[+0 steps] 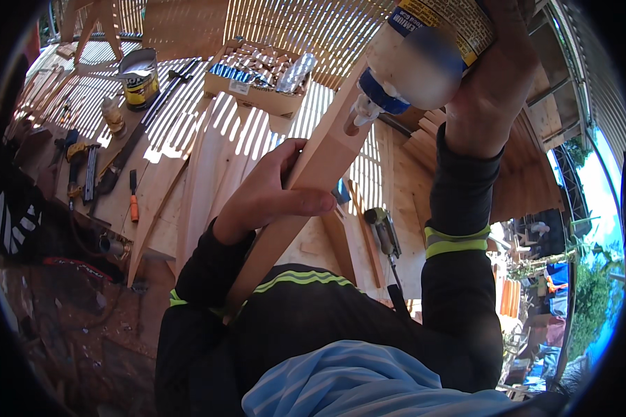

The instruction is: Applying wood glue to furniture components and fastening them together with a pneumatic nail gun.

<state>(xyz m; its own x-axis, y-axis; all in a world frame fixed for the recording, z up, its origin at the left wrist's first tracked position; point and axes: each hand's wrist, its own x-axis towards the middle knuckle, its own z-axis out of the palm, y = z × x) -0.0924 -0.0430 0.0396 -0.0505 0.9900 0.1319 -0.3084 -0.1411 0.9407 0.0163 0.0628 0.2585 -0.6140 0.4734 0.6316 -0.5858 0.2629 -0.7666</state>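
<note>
While the left hand (275, 198) steadies a squared wooden bar (327, 156), the right hand (497, 94) holds a glue bottle (426, 61) tipped over, its white nozzle (366, 111) just at a dark recess (353, 128) in the bar's upper face. That nozzle-to-recess relation is the one that matters — whether the tip touches the rim or hangs barely above it, I cannot tell. The bar's long axis runs from beside the person's torso, at lower left, up and away to the right, so the recess lies beyond the left thumb, toward the far end. The bottle slants down from upper right, base high, tip low; its own hand sits well back on the body, and the left hand lies lower along the wood.

The left hand is closed around the bar, thumb flat across the face and fingers wrapping the far edge. The right hand is clasped round the bottle from the right, though its fingertips are mostly out of sight.

Smooth and reddish-tan, the bar has crisp, straight edges. The bottle is rounded plastic, with a yellow-and-dark label and a ridged blue cap (384, 95) smeared with white. Behind lies a pale plywood surface (313, 254), striped by slatted sunlight — a shallow cardboard box (275, 101) of small wooden pieces, a yellow-and-black tin (141, 90) and an orange-handled chisel (133, 203) rest there.
</note>
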